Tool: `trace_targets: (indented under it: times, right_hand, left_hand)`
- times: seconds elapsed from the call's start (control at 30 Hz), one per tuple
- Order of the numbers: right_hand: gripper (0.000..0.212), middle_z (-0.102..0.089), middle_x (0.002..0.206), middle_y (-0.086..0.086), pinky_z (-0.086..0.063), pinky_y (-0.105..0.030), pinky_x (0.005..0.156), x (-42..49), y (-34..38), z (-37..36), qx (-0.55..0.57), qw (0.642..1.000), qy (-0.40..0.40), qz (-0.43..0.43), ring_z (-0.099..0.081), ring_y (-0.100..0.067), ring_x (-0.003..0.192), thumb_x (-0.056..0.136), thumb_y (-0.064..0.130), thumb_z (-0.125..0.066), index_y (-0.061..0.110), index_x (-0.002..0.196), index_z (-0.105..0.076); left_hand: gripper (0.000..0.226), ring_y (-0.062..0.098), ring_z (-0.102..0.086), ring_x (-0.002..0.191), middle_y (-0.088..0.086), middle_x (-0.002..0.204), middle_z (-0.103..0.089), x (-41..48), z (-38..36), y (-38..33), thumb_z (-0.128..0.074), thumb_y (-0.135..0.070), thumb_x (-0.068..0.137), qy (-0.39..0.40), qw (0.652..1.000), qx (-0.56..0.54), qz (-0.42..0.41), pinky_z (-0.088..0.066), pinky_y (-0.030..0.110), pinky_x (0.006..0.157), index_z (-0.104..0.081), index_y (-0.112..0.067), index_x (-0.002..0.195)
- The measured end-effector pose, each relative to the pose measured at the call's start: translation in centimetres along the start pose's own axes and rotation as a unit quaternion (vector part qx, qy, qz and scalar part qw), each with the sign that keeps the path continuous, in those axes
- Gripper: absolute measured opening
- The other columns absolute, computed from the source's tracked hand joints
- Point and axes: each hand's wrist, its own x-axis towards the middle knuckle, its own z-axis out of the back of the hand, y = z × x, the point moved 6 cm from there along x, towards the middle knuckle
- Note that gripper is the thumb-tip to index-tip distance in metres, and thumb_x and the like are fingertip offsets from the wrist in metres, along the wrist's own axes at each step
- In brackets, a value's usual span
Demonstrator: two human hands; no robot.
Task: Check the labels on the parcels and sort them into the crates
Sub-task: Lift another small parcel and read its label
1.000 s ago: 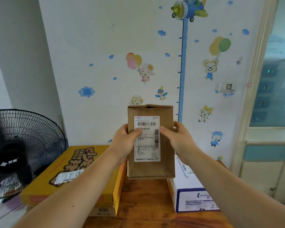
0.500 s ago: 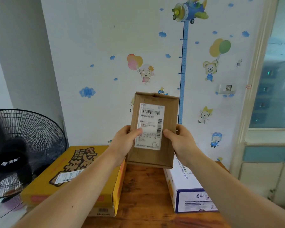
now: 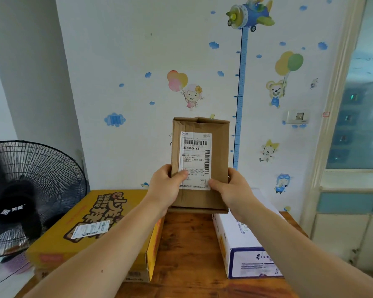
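Brown cardboard made up the parcel (image 3: 199, 164), which was held upright in the air near the centre of the view, above the far edge of the wooden surface (image 3: 187, 244) and clear of it. Its white shipping label (image 3: 195, 160) faced the camera, with barcodes and the printed code 600-H06-00-103. The left hand (image 3: 166, 188) gripped the parcel's lower left edge from about 8 o'clock, thumb pressed on the label's lower left. The right hand (image 3: 233, 190) gripped the lower right edge from about 4 o'clock, thumb at the label's bottom right corner. The fingers (image 3: 230, 175) of both hands were clamped on the parcel, mostly hidden behind it. On the surface at 8 o'clock lay a yellow carton (image 3: 58, 244) bearing a small label (image 3: 91, 229) on its top. At 4 o'clock lay a white box (image 3: 243, 244) with blue print, and a strip of bare wood ran between the two. A black fan (image 3: 30, 181) stood at 9 o'clock. On the wall behind, a blue height chart (image 3: 241, 93) rose toward 12 o'clock among cartoon stickers, with a wall socket (image 3: 297, 116) at 2 o'clock.
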Motion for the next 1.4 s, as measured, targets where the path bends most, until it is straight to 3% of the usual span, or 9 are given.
trace_targets:
  times: [0.07,0.2,0.4,0.6,0.9,1.03,1.13,1.27,1.4]
  right_hand:
    - [0.038,-0.069,0.109,-0.001,-0.054,-0.047,0.095,0.1,0.1,0.2,0.01,1.0,0.003,0.001,-0.066,-0.024,0.104,0.085,0.016,-0.076,0.023,0.117,-0.056]
    - [0.036,-0.069,0.109,0.0,-0.055,-0.046,0.092,0.4,0.5,0.8,0.036,0.999,-0.007,0.015,-0.066,-0.023,0.103,0.083,0.02,-0.078,0.029,0.111,-0.057]
    - [0.048,-0.067,0.113,-0.002,-0.054,-0.049,0.095,0.0,-0.8,0.2,0.043,0.998,0.033,-0.024,-0.065,-0.025,0.107,0.085,0.015,-0.076,0.02,0.127,-0.053]
    - [0.038,-0.067,0.112,0.0,-0.051,-0.049,0.099,0.3,-0.6,0.0,-0.005,1.0,0.019,-0.009,-0.063,-0.024,0.108,0.086,0.017,-0.074,0.025,0.117,-0.054]
    - [0.047,-0.067,0.112,-0.001,-0.052,-0.048,0.097,0.0,-0.5,0.3,0.011,0.999,0.033,-0.023,-0.064,-0.024,0.107,0.083,0.018,-0.078,0.021,0.124,-0.054]
    - [0.03,-0.066,0.111,0.0,-0.053,-0.047,0.096,-0.1,-0.2,0.2,0.019,0.999,0.028,-0.014,-0.064,-0.023,0.105,0.087,0.025,-0.073,0.029,0.111,-0.056]
    - [0.034,-0.064,0.113,0.001,-0.053,-0.046,0.095,-0.3,0.3,0.2,0.024,1.0,0.014,-0.003,-0.061,-0.021,0.107,0.091,0.032,-0.068,0.026,0.121,-0.054]
    - [0.008,-0.066,0.104,0.006,-0.057,-0.041,0.087,-0.8,1.0,0.2,0.03,1.0,0.002,0.0,-0.063,-0.016,0.098,0.096,0.032,-0.061,0.032,0.1,-0.055]
    - [0.007,-0.062,0.103,0.013,-0.055,-0.028,0.082,-1.6,1.4,-0.6,-0.018,0.999,0.015,0.034,-0.06,-0.012,0.103,0.099,0.035,-0.056,0.037,0.095,-0.049]
  left_hand:
    - [0.006,0.013,-0.066,0.097,-0.006,0.102,-0.071,0.0,0.0,0.3,-0.062,-0.023,0.095,0.023,0.999,-0.028,0.021,-0.056,0.028,0.081,-0.062,-0.027,0.1]
    - [0.031,0.021,-0.064,0.108,0.001,0.113,-0.07,0.1,-0.3,1.5,-0.072,-0.024,0.086,0.088,0.993,-0.037,0.075,-0.052,0.043,0.098,-0.059,-0.022,0.115]
    - [0.023,0.017,-0.063,0.11,-0.001,0.116,-0.069,0.5,-0.1,1.3,-0.067,-0.014,0.091,0.059,0.997,-0.033,0.034,-0.051,0.038,0.098,-0.06,-0.022,0.111]
    - [0.018,0.018,-0.064,0.108,-0.002,0.112,-0.069,0.9,-0.1,1.3,-0.066,-0.016,0.092,0.028,0.999,0.018,0.012,-0.052,0.041,0.097,-0.059,-0.024,0.106]
    - [0.036,0.019,-0.062,0.113,-0.002,0.119,-0.068,0.8,0.0,2.0,-0.066,-0.02,0.092,0.059,0.996,-0.028,0.055,-0.049,0.041,0.101,-0.057,-0.016,0.127]
    - [0.032,0.016,-0.063,0.11,-0.004,0.116,-0.067,0.9,0.2,1.5,-0.065,-0.021,0.093,0.055,0.997,-0.028,0.05,-0.052,0.032,0.092,-0.056,-0.018,0.124]
    - [0.032,0.015,-0.063,0.107,-0.003,0.115,-0.066,0.9,0.4,1.2,-0.065,-0.02,0.093,0.051,0.997,-0.019,0.05,-0.053,0.028,0.085,-0.053,-0.019,0.123]
    - [0.049,0.019,-0.063,0.108,-0.002,0.115,-0.064,0.7,0.4,1.3,-0.066,-0.009,0.091,0.046,0.998,-0.002,0.05,-0.054,0.04,0.095,-0.044,-0.021,0.132]
    - [0.071,0.015,-0.059,0.114,-0.008,0.121,-0.06,0.7,0.1,0.7,-0.07,-0.003,0.087,0.026,0.999,0.036,0.004,-0.051,0.037,0.098,-0.031,-0.034,0.137]
